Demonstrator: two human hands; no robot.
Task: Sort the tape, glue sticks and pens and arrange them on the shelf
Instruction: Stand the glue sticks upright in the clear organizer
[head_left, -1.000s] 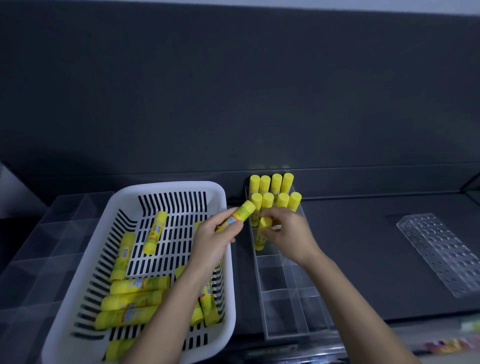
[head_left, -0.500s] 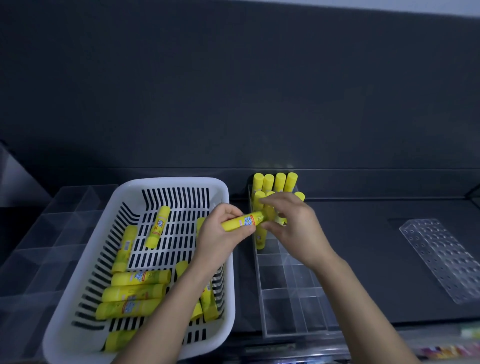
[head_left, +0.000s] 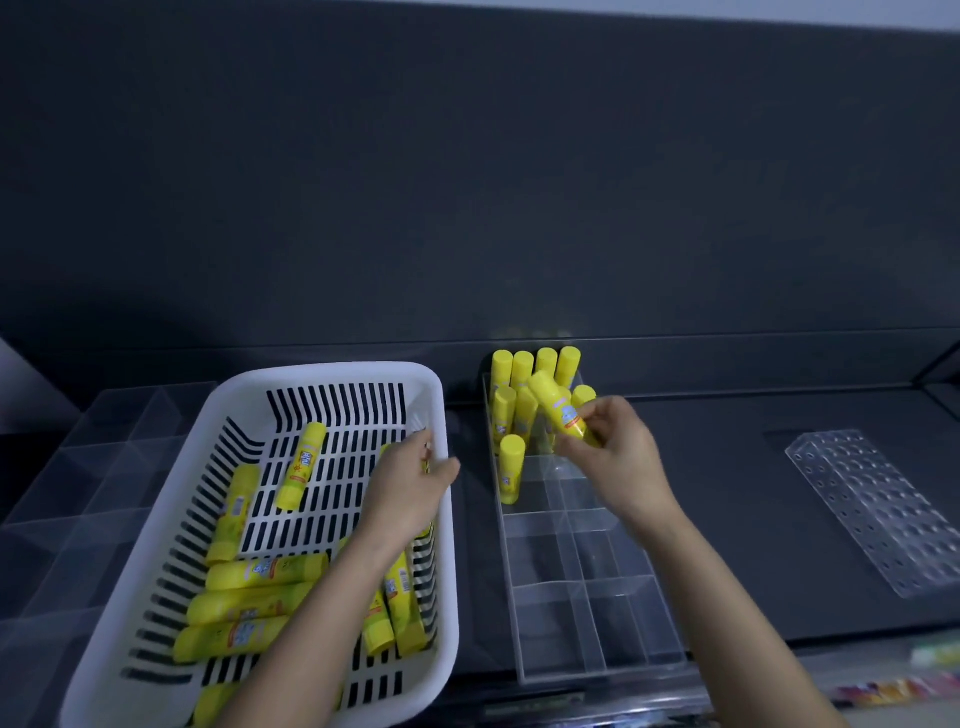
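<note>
From the head camera we see a white slotted plastic basket (head_left: 332, 372) on the left of the dark shelf (head_left: 727, 467). Loose yellow glue sticks (head_left: 260, 603) lie flat in it. Our left hand (head_left: 410, 486) hovers over the basket's right side, thumb splayed and fingers reaching loosely forward. We cannot tell whether its fingertips touch a stick below.

Just right of the basket sits a clear acrylic divided organiser (head_left: 602, 670). Upright yellow glue sticks (head_left: 535, 366) fill its far compartments, and one more (head_left: 511, 467) stands in the next row. Our right hand (head_left: 618, 457) pinches a tilted yellow glue stick (head_left: 561, 413) above those compartments, cap pointing up and away.

A clear perforated acrylic block (head_left: 872, 512) lies well apart on the right, and a clear compartment tray (head_left: 78, 467) sits beside the basket's left.
</note>
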